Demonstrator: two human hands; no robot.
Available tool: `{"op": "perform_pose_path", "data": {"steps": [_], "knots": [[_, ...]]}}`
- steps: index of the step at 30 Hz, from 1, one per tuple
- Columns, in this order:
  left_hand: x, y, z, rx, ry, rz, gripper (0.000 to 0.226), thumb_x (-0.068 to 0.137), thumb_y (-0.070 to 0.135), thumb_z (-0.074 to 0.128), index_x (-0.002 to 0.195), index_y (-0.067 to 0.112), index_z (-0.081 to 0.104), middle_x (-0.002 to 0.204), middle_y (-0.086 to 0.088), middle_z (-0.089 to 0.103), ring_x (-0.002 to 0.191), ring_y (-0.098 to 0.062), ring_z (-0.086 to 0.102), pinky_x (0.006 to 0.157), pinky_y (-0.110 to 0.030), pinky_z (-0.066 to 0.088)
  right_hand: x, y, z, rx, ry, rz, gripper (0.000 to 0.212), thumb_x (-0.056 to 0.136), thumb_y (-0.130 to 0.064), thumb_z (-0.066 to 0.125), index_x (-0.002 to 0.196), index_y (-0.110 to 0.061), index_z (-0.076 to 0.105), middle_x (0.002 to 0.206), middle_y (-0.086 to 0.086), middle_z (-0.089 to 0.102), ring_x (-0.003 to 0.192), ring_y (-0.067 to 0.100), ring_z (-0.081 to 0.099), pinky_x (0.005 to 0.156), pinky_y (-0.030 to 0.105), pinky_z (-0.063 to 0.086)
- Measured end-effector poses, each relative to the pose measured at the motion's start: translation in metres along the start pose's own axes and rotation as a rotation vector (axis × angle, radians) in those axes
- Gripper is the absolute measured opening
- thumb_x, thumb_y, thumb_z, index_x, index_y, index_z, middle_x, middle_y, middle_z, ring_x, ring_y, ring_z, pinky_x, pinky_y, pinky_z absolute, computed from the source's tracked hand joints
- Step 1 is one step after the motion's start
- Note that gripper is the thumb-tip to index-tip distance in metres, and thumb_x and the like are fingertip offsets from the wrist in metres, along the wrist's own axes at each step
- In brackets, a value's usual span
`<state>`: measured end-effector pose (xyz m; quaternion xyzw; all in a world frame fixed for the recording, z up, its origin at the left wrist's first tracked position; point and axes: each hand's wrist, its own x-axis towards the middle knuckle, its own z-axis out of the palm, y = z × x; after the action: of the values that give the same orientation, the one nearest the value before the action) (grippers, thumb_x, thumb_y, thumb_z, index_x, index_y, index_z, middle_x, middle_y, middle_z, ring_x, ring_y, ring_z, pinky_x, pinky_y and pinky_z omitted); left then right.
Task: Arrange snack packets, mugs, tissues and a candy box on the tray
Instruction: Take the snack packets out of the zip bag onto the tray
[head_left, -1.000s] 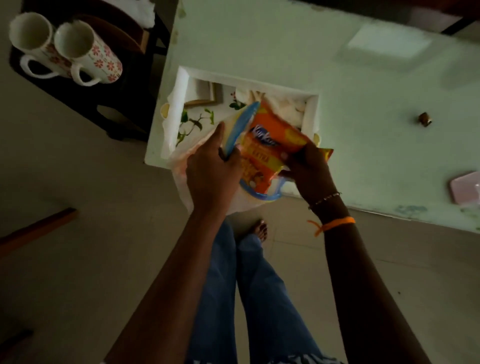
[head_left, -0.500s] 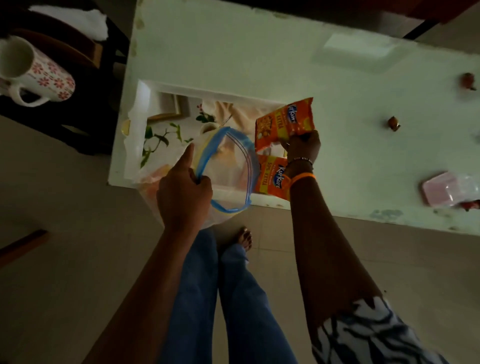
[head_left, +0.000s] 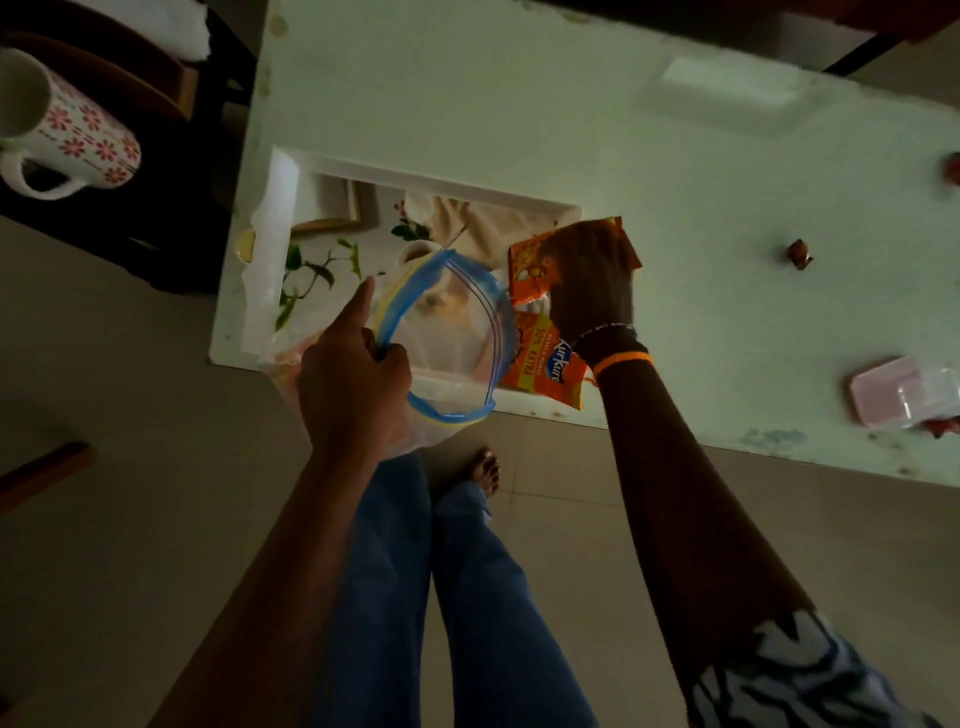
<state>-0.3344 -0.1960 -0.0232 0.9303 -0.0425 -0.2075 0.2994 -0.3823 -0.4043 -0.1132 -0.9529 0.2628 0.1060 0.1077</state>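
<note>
A white tray (head_left: 441, 184) with a leaf pattern sits at the near left corner of the pale green table (head_left: 519, 93). My left hand (head_left: 353, 379) grips the blue rim of a clear zip bag (head_left: 457, 332), held open over the tray's near edge. My right hand (head_left: 587, 280) presses down on an orange snack packet (head_left: 535, 270) at the tray's right end. A second orange packet (head_left: 545, 364) lies just below it, under my wrist. Crumpled tissue (head_left: 467, 218) lies at the tray's far side. A floral mug (head_left: 67, 130) stands on a dark side table at the left.
A pink lidded box (head_left: 904, 395) rests near the table's right front edge. Small brown pieces (head_left: 800, 253) lie scattered on the right of the table. A framed item (head_left: 332, 208) sits in the tray's far left corner. My legs and a bare foot (head_left: 483, 467) are below.
My right hand has lowered its snack packet from held up above the tray down onto the tray's right end. My left hand still holds the zip bag open.
</note>
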Motion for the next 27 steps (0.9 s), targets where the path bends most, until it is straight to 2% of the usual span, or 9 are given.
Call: {"op": "perform_pose_path", "data": {"steps": [2, 3, 6, 8, 12, 15, 19, 23, 27], "knots": [[-0.001, -0.001, -0.001, 0.004, -0.006, -0.001, 0.061, 0.08, 0.006, 0.054, 0.138, 0.019, 0.041, 0.051, 0.009, 0.041, 0.053, -0.002, 0.042, 0.07, -0.028, 0.04, 0.006, -0.003, 0.012, -0.029, -0.14, -0.082, 0.032, 0.086, -0.013, 0.049, 0.117, -0.018, 0.056, 0.139, 0.007, 0.044, 0.137, 0.03, 0.026, 0.114, 0.052, 0.012], [-0.001, -0.002, -0.002, -0.001, -0.007, -0.004, 0.061, 0.08, 0.006, 0.054, 0.138, 0.019, 0.041, 0.052, 0.009, 0.041, 0.054, -0.005, 0.043, 0.07, -0.029, 0.041, 0.011, -0.003, 0.02, -0.007, -0.161, -0.069, 0.031, 0.088, -0.016, 0.049, 0.117, -0.019, 0.058, 0.14, 0.007, 0.042, 0.137, 0.03, 0.026, 0.114, 0.053, 0.011], [-0.002, -0.002, -0.004, -0.028, -0.012, -0.016, 0.061, 0.08, 0.006, 0.054, 0.138, 0.02, 0.042, 0.054, 0.009, 0.044, 0.064, -0.015, 0.051, 0.075, -0.033, 0.045, 0.016, 0.001, 0.031, -0.018, -0.143, -0.001, 0.031, 0.091, -0.022, 0.043, 0.117, -0.02, 0.06, 0.14, 0.01, 0.042, 0.132, 0.035, 0.032, 0.11, 0.05, 0.023], [-0.003, -0.002, -0.005, -0.044, -0.016, -0.025, 0.06, 0.08, 0.006, 0.053, 0.137, 0.02, 0.043, 0.055, 0.011, 0.045, 0.065, -0.013, 0.051, 0.075, -0.032, 0.045, 0.018, -0.001, 0.034, -0.024, -0.153, 0.013, 0.034, 0.092, -0.024, 0.042, 0.123, -0.02, 0.055, 0.146, 0.01, 0.036, 0.134, 0.035, 0.028, 0.109, 0.05, 0.023], [-0.004, -0.001, -0.004, -0.055, -0.014, -0.028, 0.059, 0.08, 0.006, 0.054, 0.137, 0.02, 0.043, 0.054, 0.011, 0.043, 0.056, -0.001, 0.045, 0.072, -0.026, 0.041, 0.007, -0.002, 0.035, -0.014, -0.206, -0.042, 0.059, 0.088, -0.041, 0.05, 0.142, -0.025, 0.03, 0.157, 0.007, 0.015, 0.144, 0.036, 0.005, 0.114, 0.058, 0.003], [-0.003, 0.0, -0.003, -0.054, -0.023, -0.032, 0.06, 0.08, 0.005, 0.054, 0.137, 0.02, 0.043, 0.054, 0.011, 0.043, 0.058, -0.007, 0.046, 0.072, -0.026, 0.041, -0.01, -0.003, 0.034, -0.085, -0.281, -0.171, 0.081, 0.078, -0.048, 0.063, 0.145, -0.032, 0.02, 0.159, 0.006, 0.003, 0.144, 0.041, -0.006, 0.11, 0.065, -0.006], [-0.002, 0.001, -0.003, -0.062, -0.024, -0.034, 0.06, 0.078, 0.004, 0.054, 0.135, 0.02, 0.045, 0.053, 0.013, 0.041, 0.057, -0.008, 0.045, 0.072, -0.027, 0.042, -0.018, 0.003, 0.037, -0.243, -0.434, -0.223, 0.09, 0.075, -0.048, 0.066, 0.145, -0.036, 0.01, 0.159, 0.004, -0.008, 0.143, 0.041, -0.013, 0.11, 0.066, -0.006], [-0.002, -0.003, -0.003, -0.095, -0.018, -0.037, 0.059, 0.078, 0.004, 0.053, 0.134, 0.02, 0.047, 0.051, 0.011, 0.042, 0.053, -0.003, 0.043, 0.07, -0.025, 0.042, -0.008, 0.009, 0.033, -0.306, -0.476, -0.247, 0.089, 0.075, -0.047, 0.066, 0.145, -0.037, 0.012, 0.159, 0.002, -0.007, 0.143, 0.04, -0.011, 0.112, 0.066, -0.003], [-0.004, -0.007, -0.006, -0.154, -0.015, -0.061, 0.059, 0.078, 0.004, 0.053, 0.134, 0.021, 0.046, 0.052, 0.011, 0.043, 0.052, -0.002, 0.046, 0.065, -0.014, 0.038, -0.011, 0.004, 0.019, -0.281, -0.489, -0.246, 0.084, 0.078, -0.043, 0.065, 0.145, -0.035, 0.014, 0.159, 0.001, -0.007, 0.143, 0.04, -0.012, 0.113, 0.063, -0.005]]}}
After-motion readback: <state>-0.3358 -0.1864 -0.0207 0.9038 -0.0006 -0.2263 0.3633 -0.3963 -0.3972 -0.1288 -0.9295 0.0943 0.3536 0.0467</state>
